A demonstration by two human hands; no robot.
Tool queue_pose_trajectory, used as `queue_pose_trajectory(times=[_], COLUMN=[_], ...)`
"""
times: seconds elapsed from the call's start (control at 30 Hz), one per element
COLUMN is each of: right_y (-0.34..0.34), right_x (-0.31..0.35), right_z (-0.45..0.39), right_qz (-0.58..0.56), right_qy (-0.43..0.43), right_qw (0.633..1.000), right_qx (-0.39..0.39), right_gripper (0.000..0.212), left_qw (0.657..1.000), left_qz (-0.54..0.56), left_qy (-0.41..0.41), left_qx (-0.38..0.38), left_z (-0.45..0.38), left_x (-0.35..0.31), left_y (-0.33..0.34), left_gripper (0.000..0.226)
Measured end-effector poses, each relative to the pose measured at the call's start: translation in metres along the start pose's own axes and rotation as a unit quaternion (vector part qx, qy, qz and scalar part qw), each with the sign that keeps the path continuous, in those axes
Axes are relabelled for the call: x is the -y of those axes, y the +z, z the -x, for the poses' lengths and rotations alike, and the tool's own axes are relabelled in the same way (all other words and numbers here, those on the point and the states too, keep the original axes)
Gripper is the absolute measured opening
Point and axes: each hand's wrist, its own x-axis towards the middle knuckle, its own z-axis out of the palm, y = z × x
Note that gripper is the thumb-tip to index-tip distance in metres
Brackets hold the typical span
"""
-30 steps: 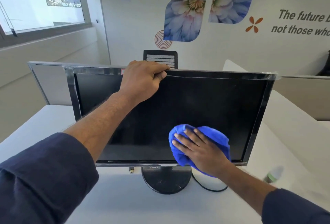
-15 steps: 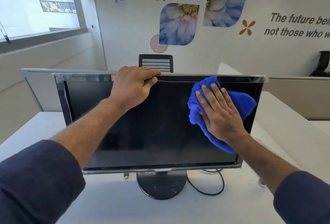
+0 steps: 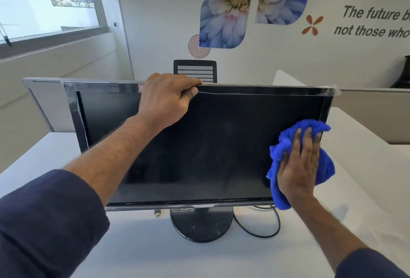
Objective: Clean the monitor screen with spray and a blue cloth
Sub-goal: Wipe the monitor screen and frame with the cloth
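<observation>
A black monitor [image 3: 221, 144] stands on a round base on the white desk, its screen dark and facing me. My left hand [image 3: 166, 100] grips the top edge of the monitor, left of the middle. My right hand [image 3: 299, 162] presses a bunched blue cloth [image 3: 326, 167] flat against the screen's right edge, in its lower half. The cloth spills past the bezel on the right and hangs below the bottom edge. No spray bottle is in view.
A black cable [image 3: 257, 231] loops on the white desk [image 3: 144, 255] right of the monitor base [image 3: 202, 224]. Grey partitions [image 3: 372, 113] stand behind the desk, and a black chair back [image 3: 195, 70] rises beyond the monitor.
My right hand with the cloth swept from the lower middle of the screen up to the top right, then down along the right edge. My left hand stayed on the top edge.
</observation>
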Motion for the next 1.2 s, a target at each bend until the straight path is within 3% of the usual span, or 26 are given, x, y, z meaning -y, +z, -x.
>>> queue_pose_trajectory(times=[0.17, 0.4, 0.57, 0.77, 0.87, 1.0, 1.1, 1.2], right_y=[0.026, 0.036, 0.048, 0.037, 0.021, -0.001, -0.014, -0.026], right_x=[-0.006, 0.043, 0.076, 0.085, 0.09, 0.1, 0.106, 0.109], right_z=[0.077, 0.075, 0.097, 0.107, 0.106, 0.101, 0.097, 0.092], right_qz=[0.05, 0.035, 0.05, -0.065, -0.198, -0.316, -0.398, -0.43], right_qy=[-0.065, -0.184, -0.347, -0.425, -0.339, -0.174, -0.064, -0.026], right_qw=[0.995, 0.981, 0.929, 0.87, 0.884, 0.912, 0.899, 0.891], right_qx=[0.051, 0.04, 0.117, 0.241, 0.252, 0.195, 0.17, 0.145], right_gripper=[0.067, 0.058, 0.068, 0.067, 0.056, 0.04, 0.04, 0.044], left_qw=[1.0, 1.0, 1.0, 1.0, 1.0, 0.999, 0.996, 0.999], left_qz=[-0.003, -0.002, -0.004, 0.002, -0.005, -0.008, -0.019, 0.03], left_qy=[0.001, -0.005, 0.002, 0.004, 0.007, 0.017, 0.034, 0.019], left_qx=[-0.006, -0.011, -0.008, -0.004, 0.006, 0.043, 0.075, 0.041], left_z=[0.002, 0.003, 0.002, 0.003, 0.004, 0.006, 0.008, 0.018], left_x=[-0.001, -0.001, 0.0, -0.001, -0.002, 0.0, -0.001, -0.005], left_y=[0.0, 0.002, 0.002, -0.003, -0.005, -0.014, -0.02, -0.025], left_gripper=[0.027, 0.029, 0.03, 0.028, 0.029, 0.034, 0.042, 0.043])
